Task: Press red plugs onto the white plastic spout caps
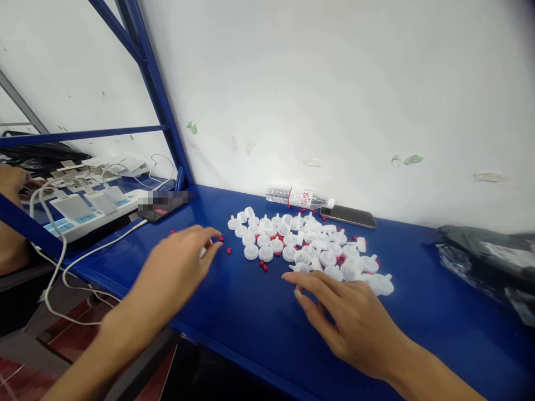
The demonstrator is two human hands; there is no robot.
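White caps (263,240) heaped mid-table (234,306); red plugs (264,268) among them and to left. Our left hand (178,264): left of heap, thumb and index tips close by 1 red plug; white part (203,252) half hidden inside, we cannot tell whether gripped. Our right hand (355,317): near side of heap, thumb and index apart. Beyond heap, far side: bottle (301,197), phone (349,216).

We count one bottle (300,197), two phones (350,217) flanking it, 20+ white caps (288,253) in front, 10+ red pieces (229,251) around it.
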